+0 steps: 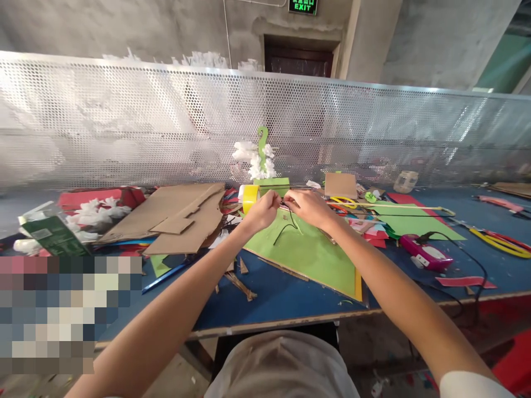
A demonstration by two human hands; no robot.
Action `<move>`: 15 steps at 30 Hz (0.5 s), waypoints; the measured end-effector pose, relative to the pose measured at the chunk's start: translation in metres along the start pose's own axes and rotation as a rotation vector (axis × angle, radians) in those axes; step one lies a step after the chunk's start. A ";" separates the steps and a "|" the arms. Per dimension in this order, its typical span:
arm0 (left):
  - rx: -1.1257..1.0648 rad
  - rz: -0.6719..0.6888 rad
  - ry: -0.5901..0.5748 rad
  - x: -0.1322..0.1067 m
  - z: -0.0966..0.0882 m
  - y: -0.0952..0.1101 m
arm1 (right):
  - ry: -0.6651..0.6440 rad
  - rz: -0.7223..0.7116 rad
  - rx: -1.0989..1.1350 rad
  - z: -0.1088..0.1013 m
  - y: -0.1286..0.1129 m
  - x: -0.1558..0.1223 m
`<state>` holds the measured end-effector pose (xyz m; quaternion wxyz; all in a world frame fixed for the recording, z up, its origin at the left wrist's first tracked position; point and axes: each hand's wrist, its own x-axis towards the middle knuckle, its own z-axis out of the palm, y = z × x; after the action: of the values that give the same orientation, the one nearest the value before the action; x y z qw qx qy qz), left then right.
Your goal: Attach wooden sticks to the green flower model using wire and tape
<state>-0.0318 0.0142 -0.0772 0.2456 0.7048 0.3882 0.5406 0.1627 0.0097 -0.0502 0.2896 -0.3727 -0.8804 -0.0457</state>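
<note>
My left hand and my right hand meet above a green cardboard sheet on the blue table. Both are closed in a pinch on a thin dark wire that loops down onto the green sheet. A yellow tape roll stands just behind my left hand. A small green stand with white tissue flowers rises behind both hands.
Brown cardboard pieces lie to the left, with white tissue scraps beyond. To the right are a pink glue gun with its cord, yellow-handled scissors, a long stick and paper scraps. A perforated metal screen closes the back.
</note>
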 end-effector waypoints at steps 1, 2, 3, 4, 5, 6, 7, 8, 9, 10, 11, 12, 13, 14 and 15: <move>0.059 0.041 0.004 -0.001 -0.001 0.002 | -0.007 -0.007 0.016 0.001 0.001 0.000; 0.120 0.088 0.002 -0.002 -0.002 0.005 | -0.012 -0.013 0.031 0.001 0.002 0.001; 0.166 0.133 -0.003 -0.003 -0.003 0.008 | -0.016 -0.018 0.044 0.002 0.003 0.001; 0.183 0.171 -0.007 -0.003 -0.004 0.011 | -0.016 -0.021 0.054 0.001 0.004 0.001; 0.187 0.198 -0.018 -0.003 -0.005 0.014 | -0.016 -0.022 0.060 0.001 0.004 0.001; 0.183 0.209 -0.032 -0.003 -0.005 0.016 | -0.013 -0.021 0.066 0.000 0.004 0.001; 0.173 0.206 -0.043 -0.002 -0.006 0.017 | -0.009 -0.019 0.072 -0.001 0.004 0.001; 0.156 0.194 -0.050 -0.001 -0.007 0.018 | -0.005 -0.017 0.080 -0.002 0.003 0.001; 0.126 0.175 -0.056 0.000 -0.007 0.018 | -0.003 -0.015 0.089 -0.004 0.003 0.001; 0.081 0.155 -0.064 0.002 -0.008 0.017 | -0.003 -0.016 0.096 -0.005 0.002 0.001; 0.022 0.134 -0.078 0.003 -0.010 0.016 | -0.006 -0.015 0.102 -0.006 0.001 0.000; -0.046 0.109 -0.099 0.005 -0.011 0.015 | -0.013 -0.013 0.106 -0.007 0.000 0.000; -0.119 0.078 -0.123 0.006 -0.013 0.013 | -0.024 -0.008 0.111 -0.007 -0.001 0.000; -0.199 0.035 -0.142 0.007 -0.016 0.013 | -0.033 -0.001 0.114 -0.007 -0.001 -0.001; -0.281 -0.023 -0.153 0.007 -0.019 0.012 | -0.041 0.004 0.118 -0.007 -0.002 -0.001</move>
<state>-0.0452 0.0117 -0.0584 0.3770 0.6980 0.2969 0.5315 0.1653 0.0060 -0.0448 0.2933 -0.3573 -0.8866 0.0145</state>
